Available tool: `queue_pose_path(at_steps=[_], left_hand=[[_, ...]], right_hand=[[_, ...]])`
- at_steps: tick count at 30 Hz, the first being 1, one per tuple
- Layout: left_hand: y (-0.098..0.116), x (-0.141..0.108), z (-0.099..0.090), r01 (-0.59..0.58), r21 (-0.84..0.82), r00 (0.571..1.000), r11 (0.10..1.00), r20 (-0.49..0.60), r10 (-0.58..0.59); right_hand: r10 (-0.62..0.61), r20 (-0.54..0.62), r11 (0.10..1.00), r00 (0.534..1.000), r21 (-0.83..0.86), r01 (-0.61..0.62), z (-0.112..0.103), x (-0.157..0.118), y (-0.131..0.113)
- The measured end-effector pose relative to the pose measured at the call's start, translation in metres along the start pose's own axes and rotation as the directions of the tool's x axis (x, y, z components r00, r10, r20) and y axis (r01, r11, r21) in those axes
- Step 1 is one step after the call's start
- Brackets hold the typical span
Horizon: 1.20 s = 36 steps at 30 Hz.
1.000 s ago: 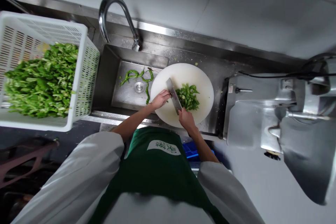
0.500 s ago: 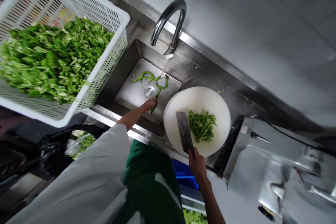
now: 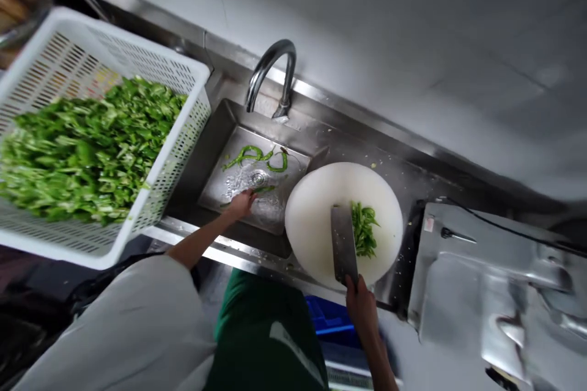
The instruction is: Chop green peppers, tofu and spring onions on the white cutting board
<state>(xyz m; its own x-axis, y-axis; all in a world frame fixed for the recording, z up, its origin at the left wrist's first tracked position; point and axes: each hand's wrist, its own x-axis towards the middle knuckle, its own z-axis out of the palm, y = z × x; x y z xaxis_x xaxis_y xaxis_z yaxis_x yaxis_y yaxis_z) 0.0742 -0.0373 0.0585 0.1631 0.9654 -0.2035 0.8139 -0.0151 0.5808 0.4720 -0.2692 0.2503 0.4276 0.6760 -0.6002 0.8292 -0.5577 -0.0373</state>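
Down in the sink basin (image 3: pixel 215 186), my left hand (image 3: pixel 242 203) is closed on a green pepper (image 3: pixel 263 189) near the drain. Other green peppers (image 3: pixel 250 154) lie in the basin beyond it. My right hand (image 3: pixel 361 302) grips the handle of a cleaver (image 3: pixel 343 243), whose wide blade lies over the round white cutting board (image 3: pixel 312 214). Cut green peppers (image 3: pixel 364 229) are piled against the right side of the blade.
A white basket (image 3: pixel 158 165) heaped with cut green peppers (image 3: pixel 92 153) stands at the left. The curved faucet (image 3: pixel 288 73) rises behind the basin. A metal machine (image 3: pixel 440 281) is at the right, and a blue container (image 3: pixel 330 317) sits below the counter.
My left hand has moved left with the pepper, now turned sideways. The cleaver has shifted right, and the pepper pile is narrower and farther right. Water now shows in the basin. The view has shifted.
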Motion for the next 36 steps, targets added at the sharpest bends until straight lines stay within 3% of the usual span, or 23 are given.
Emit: queue_pose_path(at_steps=[3, 5, 7, 9, 13, 18, 23, 26, 29, 32, 34, 36], left_hand=[[0.041, -0.034, -0.051, -0.04, 0.006, 0.993, 0.999, -0.107, 0.04], [0.079, -0.048, -0.07, -0.114, 0.002, 0.983, 0.993, -0.141, 0.113], [0.119, -0.058, -0.071, -0.157, 0.017, 0.983, 0.987, -0.096, 0.158], [0.153, -0.065, -0.06, -0.144, 0.041, 0.989, 0.989, -0.021, 0.145], [0.183, -0.074, -0.04, -0.068, 0.107, 0.995, 0.992, 0.078, 0.06], [0.18, -0.076, -0.047, -0.048, 0.12, 0.995, 0.992, 0.092, 0.038], [0.172, -0.068, -0.051, -0.136, 0.085, 0.98, 0.987, 0.156, 0.122], [0.149, -0.065, -0.056, -0.152, -0.033, 0.987, 0.988, 0.045, 0.153], [0.108, -0.073, -0.071, -0.005, -0.198, 0.99, 0.98, -0.136, -0.022], [0.067, -0.094, -0.093, 0.191, -0.456, 0.928, 0.869, -0.204, -0.312], [0.052, -0.108, -0.11, 0.187, -0.517, 0.893, 0.835, -0.264, -0.364], [0.051, -0.119, -0.127, 0.111, -0.459, 0.878, 0.881, -0.371, -0.304]], right_hand=[[-0.007, 0.029, 0.998, 1.0, -0.056, 0.008, -0.012, -0.006, -0.012], [-0.013, 0.031, 0.996, 0.999, -0.089, 0.016, -0.022, -0.014, -0.024], [-0.023, 0.015, 0.993, 1.0, -0.118, 0.025, -0.03, -0.022, -0.037], [-0.066, 0.015, 0.989, 0.998, -0.131, 0.067, -0.034, -0.029, -0.051], [-0.214, 0.118, 0.963, 0.97, -0.141, 0.229, -0.032, -0.029, -0.077], [-0.253, 0.165, 0.945, 0.953, -0.168, 0.28, -0.035, -0.016, -0.095], [-0.291, 0.146, 0.94, 0.946, -0.141, 0.311, -0.047, -0.006, -0.112], [-0.307, 0.128, 0.942, 0.943, -0.104, 0.32, -0.054, -0.002, -0.112], [-0.296, 0.08, 0.948, 0.952, -0.099, 0.303, -0.055, -0.008, -0.097], [-0.212, 0.004, 0.972, 0.977, -0.104, 0.211, -0.048, -0.018, -0.087], [-0.186, -0.005, 0.977, 0.983, -0.109, 0.184, -0.041, -0.023, -0.095], [-0.231, 0.03, 0.965, 0.972, -0.122, 0.233, -0.035, -0.027, -0.111]])
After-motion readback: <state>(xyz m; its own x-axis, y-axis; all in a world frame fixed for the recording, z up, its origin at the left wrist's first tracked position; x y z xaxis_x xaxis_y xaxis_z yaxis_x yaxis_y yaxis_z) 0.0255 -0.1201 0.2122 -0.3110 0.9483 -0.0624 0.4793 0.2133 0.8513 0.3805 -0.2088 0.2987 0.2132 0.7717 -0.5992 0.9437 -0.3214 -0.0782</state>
